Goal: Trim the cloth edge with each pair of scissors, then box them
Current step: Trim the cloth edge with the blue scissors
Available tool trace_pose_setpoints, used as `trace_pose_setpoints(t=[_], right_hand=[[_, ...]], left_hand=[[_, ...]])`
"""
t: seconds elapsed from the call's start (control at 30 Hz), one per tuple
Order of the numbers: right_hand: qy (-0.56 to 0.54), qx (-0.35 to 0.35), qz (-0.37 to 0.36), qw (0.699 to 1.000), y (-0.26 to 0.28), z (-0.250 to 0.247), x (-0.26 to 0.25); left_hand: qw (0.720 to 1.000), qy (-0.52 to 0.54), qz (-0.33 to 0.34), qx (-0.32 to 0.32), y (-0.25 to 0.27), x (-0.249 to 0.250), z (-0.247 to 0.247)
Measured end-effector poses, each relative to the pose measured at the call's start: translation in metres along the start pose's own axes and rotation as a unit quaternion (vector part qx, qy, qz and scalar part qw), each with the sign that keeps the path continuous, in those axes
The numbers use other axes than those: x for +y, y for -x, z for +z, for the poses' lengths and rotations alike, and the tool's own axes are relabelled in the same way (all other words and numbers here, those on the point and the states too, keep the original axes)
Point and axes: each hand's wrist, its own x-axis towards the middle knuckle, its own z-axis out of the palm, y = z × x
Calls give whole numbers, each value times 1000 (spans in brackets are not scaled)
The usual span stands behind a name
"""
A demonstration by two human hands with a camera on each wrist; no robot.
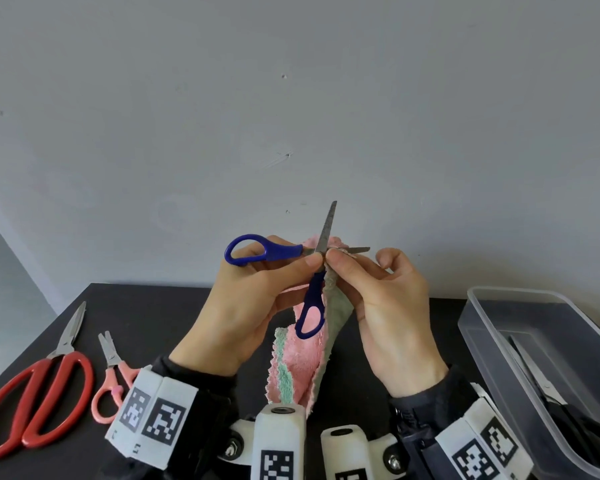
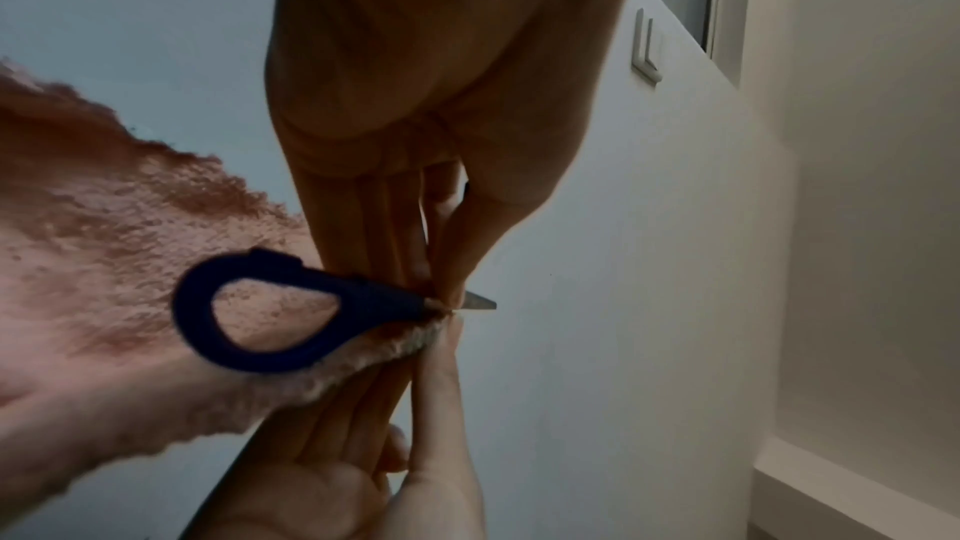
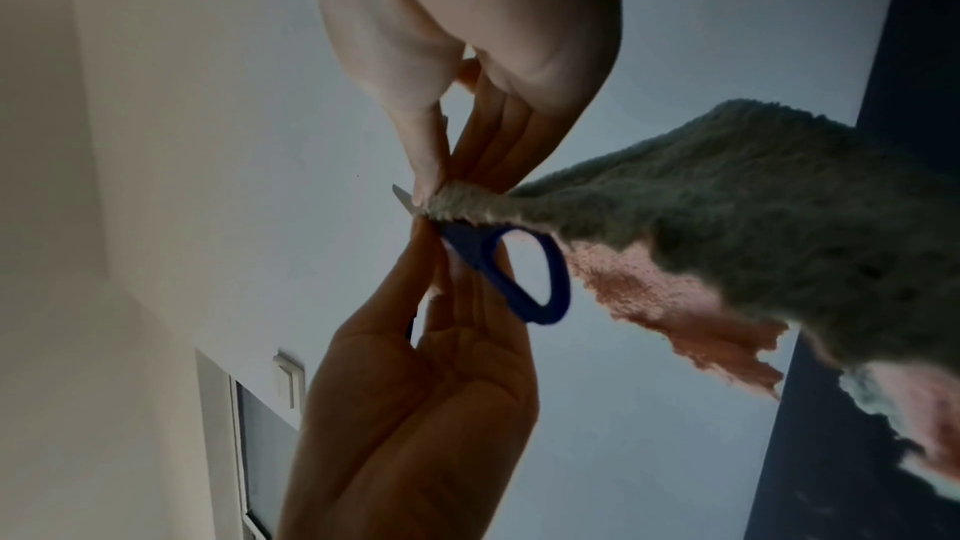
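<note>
Above the black worktop [image 1: 160, 306], at centre frame, the left hand [image 1: 243, 299] holds the blue-handled steel scissors [image 1: 284, 252], blades spread wide. One blade points toward 12 o'clock, the other toward 3 o'clock; one handle loop lies toward 9 o'clock, the other hangs toward 6 o'clock. The right hand [image 1: 388, 306] pinches the top edge of the pink and green fleece cloth [image 1: 302, 358] just beside the pivot; the cloth hangs toward 6 o'clock.

Only the head view shows the red-handled large scissors [image 1: 39, 400] and pink-handled small scissors [image 1: 110, 379] at 8 o'clock, tips toward 12, and the clear plastic box [image 1: 482, 341] at 4 o'clock containing black-handled scissors [image 1: 548, 393]. The wrist views show the lower loop against the cloth and a wall switch.
</note>
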Motion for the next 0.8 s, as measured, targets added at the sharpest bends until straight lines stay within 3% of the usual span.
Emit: trace_pose_setpoints(t=[0.2,0.47,0.8], right_hand=[[-39,30,11,999,-7,-7,-3],[9,1,29,1000,-2,1,5],[27,8,26,999,-5,-2,-3]], left_hand=[[1000,-5,-6,17,0,3,-5],[999,1,-39,3,0,0,-3],[999,-38,-25,20,4,9,-2]])
